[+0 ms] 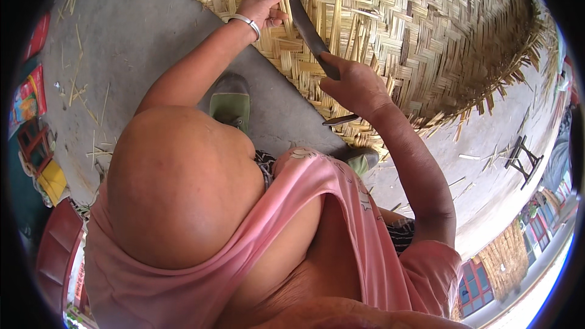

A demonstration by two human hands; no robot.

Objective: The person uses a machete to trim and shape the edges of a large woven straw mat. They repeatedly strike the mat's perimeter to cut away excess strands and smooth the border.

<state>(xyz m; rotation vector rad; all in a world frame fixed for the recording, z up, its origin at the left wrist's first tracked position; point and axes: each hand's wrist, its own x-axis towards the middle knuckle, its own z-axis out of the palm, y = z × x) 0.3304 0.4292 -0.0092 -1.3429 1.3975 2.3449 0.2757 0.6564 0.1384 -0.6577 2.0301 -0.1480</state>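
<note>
A large woven mat of pale yellow split strips spreads before me, its near edge running slantwise across the floor. My left hand, with a silver bangle on the wrist, is at the mat's far left part. Its thumb and fingers close around a thin upright strip. My right hand grips a long, dark, curved knife whose blade points away from me. The blade's tip lies right beside the strip and my left fingers. The knife's handle is mostly hidden in my right fist; its dark end shows below.
Green shoes stand on the grey concrete floor, one near the mat's edge, another at its near corner. Loose strip scraps litter both sides. A small dark stool is at right, a dark red chair at lower left.
</note>
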